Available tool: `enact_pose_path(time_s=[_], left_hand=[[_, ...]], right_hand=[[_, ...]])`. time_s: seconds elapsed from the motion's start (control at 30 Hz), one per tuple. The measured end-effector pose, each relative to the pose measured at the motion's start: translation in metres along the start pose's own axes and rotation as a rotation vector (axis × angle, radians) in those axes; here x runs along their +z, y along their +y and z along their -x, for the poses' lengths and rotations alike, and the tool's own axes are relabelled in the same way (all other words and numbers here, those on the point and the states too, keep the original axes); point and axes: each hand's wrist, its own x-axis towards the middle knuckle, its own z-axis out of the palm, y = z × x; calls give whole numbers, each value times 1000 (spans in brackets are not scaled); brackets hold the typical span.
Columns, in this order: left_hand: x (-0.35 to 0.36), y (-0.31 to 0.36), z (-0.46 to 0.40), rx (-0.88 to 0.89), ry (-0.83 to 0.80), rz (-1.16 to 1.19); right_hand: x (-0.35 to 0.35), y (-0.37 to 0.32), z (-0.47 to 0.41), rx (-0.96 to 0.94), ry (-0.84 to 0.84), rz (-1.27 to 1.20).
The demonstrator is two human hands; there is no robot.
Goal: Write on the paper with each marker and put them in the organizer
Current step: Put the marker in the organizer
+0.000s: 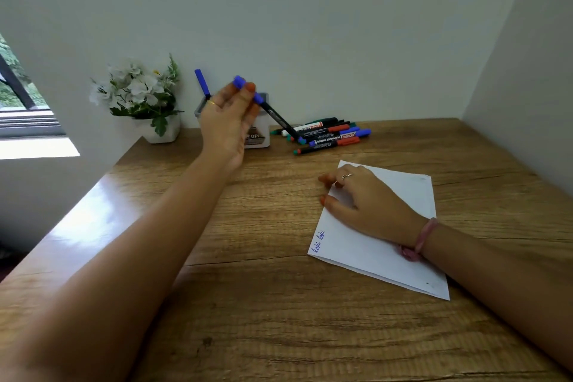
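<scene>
Your left hand (228,121) pinches a blue-capped marker (273,113) mid-frame by the organizer (259,136), your right hand (366,198) lies flat, fingers loose, on the paper (356,245) with blue scribble, and one piled marker (333,136) reads "KORES".

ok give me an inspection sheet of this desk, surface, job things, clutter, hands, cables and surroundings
Surface: wooden desk, glare along its left edge.
Job's things: paper lies right of centre with blue writing at its near left corner; organizer stands at the back by the wall with one blue marker upright in it; marker pile lies to its right.
Clutter: flower pot at the back left.
Hands: left hand holds a blue capped marker tilted by the organizer; right hand rests on the paper.
Cables: nothing seen.
Surroundings: plain walls, window at left.
</scene>
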Motion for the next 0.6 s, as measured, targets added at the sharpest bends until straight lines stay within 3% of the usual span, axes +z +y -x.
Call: enact_pose_path(time_s=[0.27, 0.43, 0.6], left_hand=[[-28, 65, -50, 447, 175, -297], [-37, 80, -85, 555, 298, -552], [-44, 63, -107, 582, 280, -879]], right_hand=[[-1, -2, 1, -37, -23, 68], [-1, -4, 1, -28, -24, 57], [-1, -4, 0, -23, -29, 58]])
